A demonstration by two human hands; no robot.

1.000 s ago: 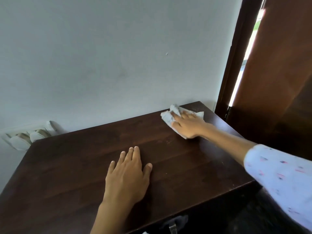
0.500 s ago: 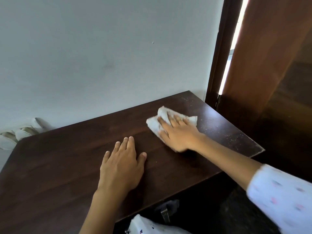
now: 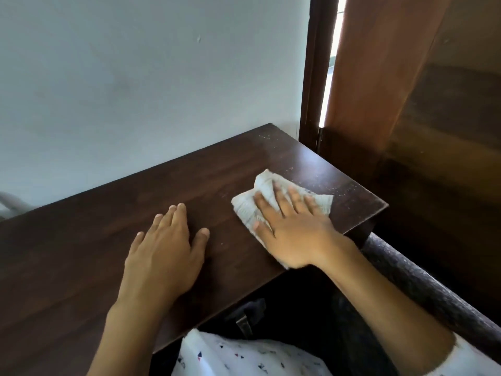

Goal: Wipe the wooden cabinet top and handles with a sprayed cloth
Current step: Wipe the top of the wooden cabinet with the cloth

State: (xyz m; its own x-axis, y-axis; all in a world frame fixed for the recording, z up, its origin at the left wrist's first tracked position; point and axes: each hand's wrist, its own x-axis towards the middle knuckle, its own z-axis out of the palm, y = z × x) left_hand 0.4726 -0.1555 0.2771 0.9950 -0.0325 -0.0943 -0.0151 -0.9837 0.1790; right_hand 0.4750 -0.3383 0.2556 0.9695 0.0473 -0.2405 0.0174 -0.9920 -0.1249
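Only the head view to go on here. The crumpled white cloth point(image 3: 282, 202) sits on the dark brown wooden cabinet top point(image 3: 108, 240), near the right edge and closer to the front right corner than the back one. The right hand point(image 3: 295, 229) lies flat on top of it, fingers point(image 3: 294, 195) spread wide and straight, pressing down, not pinching. The left hand point(image 3: 162, 251) rests palm down on bare wood toward the middle, fingers relaxed and together, holding nothing.

Handling-wise, I'd guess the cloth is light, soft and floppy, so it'll bunch and slide under the palm. A flat hand over the middle of the wad looks like the right hold for wiping, and you'd want to gather it in the fingers for the handles. The top looks hard and smooth, so no worry about fragility.

Pale specks of dust point(image 3: 325, 183) show just beyond the cloth along the right edge. A dark metal handle point(image 3: 245, 318) peeks out below the front edge. No containers anywhere I can see.
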